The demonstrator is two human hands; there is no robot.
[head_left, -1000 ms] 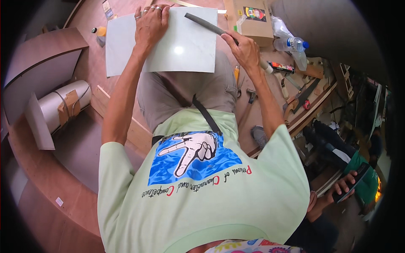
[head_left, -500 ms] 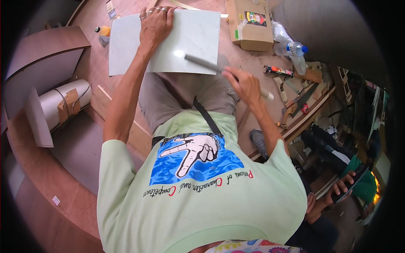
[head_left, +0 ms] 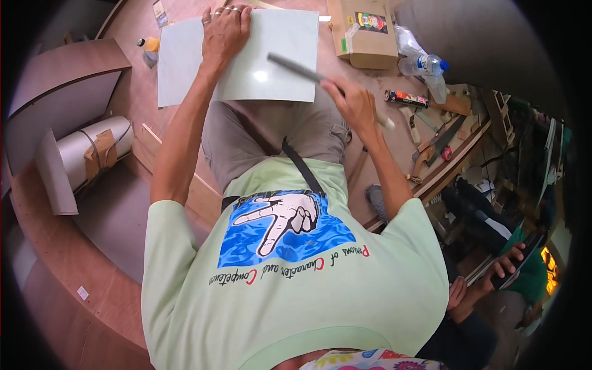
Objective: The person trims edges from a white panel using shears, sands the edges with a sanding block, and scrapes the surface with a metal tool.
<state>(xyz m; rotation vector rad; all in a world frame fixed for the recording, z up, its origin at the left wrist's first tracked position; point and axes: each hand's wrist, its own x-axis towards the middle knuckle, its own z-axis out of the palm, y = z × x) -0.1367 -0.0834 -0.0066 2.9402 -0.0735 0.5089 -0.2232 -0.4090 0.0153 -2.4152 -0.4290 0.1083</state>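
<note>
A white, faintly marbled rectangular board (head_left: 271, 83) lies across my lap and the wooden surface beyond it. My left hand (head_left: 226, 34), with rings on several fingers, rests on the board, its fingers bent over the far edge and holding it. My right hand (head_left: 353, 106) is closed around a long, flat grey file (head_left: 293, 66); a pale handle end shows past my wrist. The blade, a little blurred, slants over the right half of the board. Whether it touches the board, I cannot tell.
A cardboard box (head_left: 368, 43), a plastic water bottle (head_left: 419, 66) and a black tube (head_left: 407, 98) stand or lie at the right. Beyond them are a handsaw (head_left: 447, 140) and wood scraps. A small orange-filled bottle (head_left: 148, 44) is at left. Another person's hands (head_left: 502, 266) hold a dark phone.
My right hand and the file have moved farther away from me, over the board. The board has shifted slightly farther off too, with my left hand still on its far edge.
</note>
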